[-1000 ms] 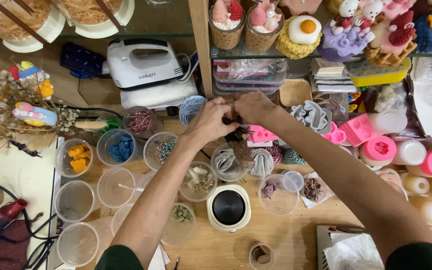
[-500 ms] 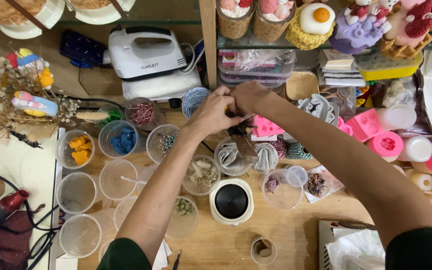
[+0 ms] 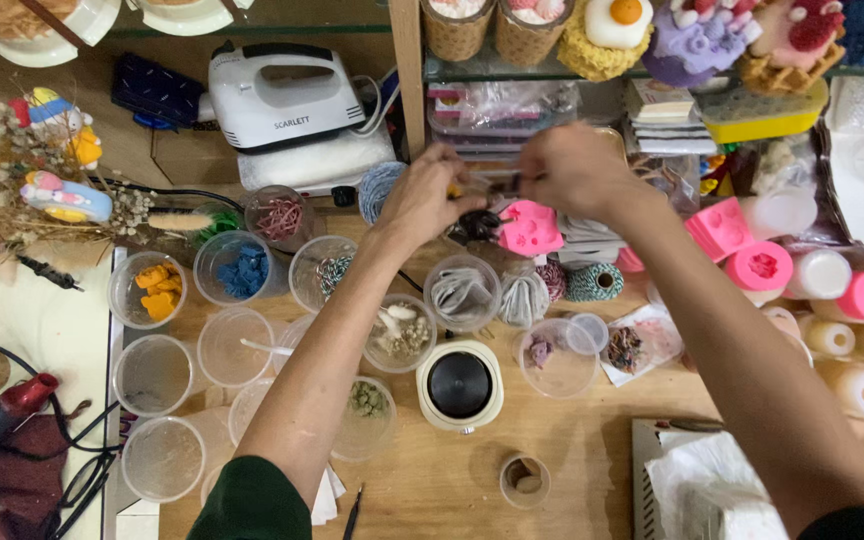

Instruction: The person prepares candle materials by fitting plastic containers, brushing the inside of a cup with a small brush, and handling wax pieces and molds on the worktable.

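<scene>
Up above the wooden surface (image 3: pixel 572 440), both hands are lifted and close together. The left hand (image 3: pixel 427 200) and the right hand (image 3: pixel 577 165) each pinch one end of a thin little strip (image 3: pixel 492 181) stretched between them, fingers closed tight on it. What the strip is made of is too small to tell. Under the hands sits a pink mold (image 3: pixel 529 229). Lower down are clear plastic cups (image 3: pixel 235 347) and a small cream pot (image 3: pixel 459 385) with a black top.
</scene>
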